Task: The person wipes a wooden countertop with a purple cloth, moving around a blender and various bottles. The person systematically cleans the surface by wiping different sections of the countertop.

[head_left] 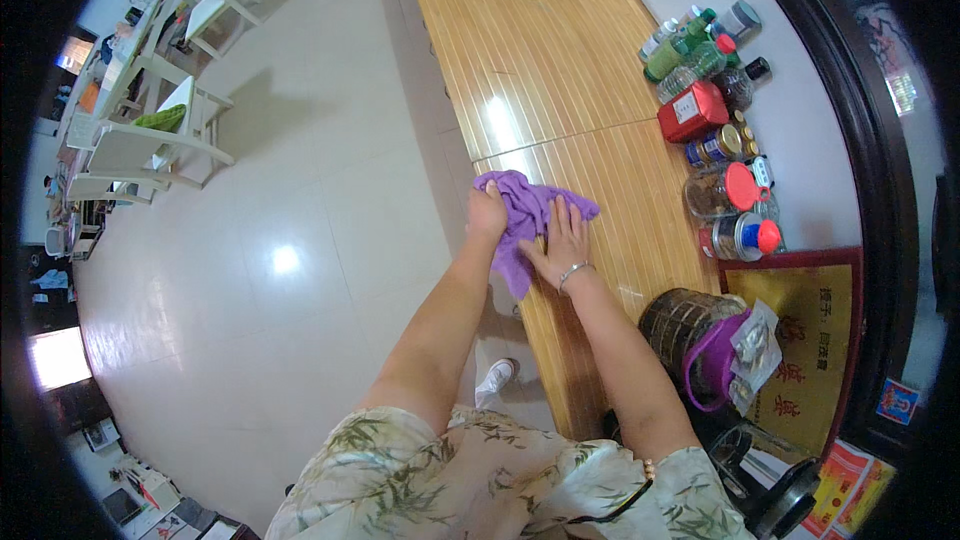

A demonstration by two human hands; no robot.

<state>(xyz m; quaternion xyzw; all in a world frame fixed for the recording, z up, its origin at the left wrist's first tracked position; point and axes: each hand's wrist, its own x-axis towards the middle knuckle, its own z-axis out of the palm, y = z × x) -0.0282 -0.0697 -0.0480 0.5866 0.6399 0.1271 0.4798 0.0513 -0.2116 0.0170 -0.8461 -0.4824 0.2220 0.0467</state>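
Note:
A crumpled purple cloth (pixel 522 202) lies across the front edge of a long, light wooden cabinet top (pixel 560 80), with one corner hanging over the side. My left hand (pixel 486 212) is closed around the cloth's left part, at the edge of the wood. Beside it, my right hand (pixel 563 245) rests flat with its fingers stretched out, the fingertips on the cloth. A silver bracelet (pixel 574 274) circles the right wrist. The underside of the left fingers is hidden.
Along the wall stand several bottles (pixel 690 50), a red tin (pixel 692 110) and red-lidded jars (pixel 722 190). Nearer are a dark woven container (pixel 680 325) with a purple handle and a gold plaque (pixel 800 360). White chairs (pixel 165 145) stand left on the tiled floor (pixel 330 140).

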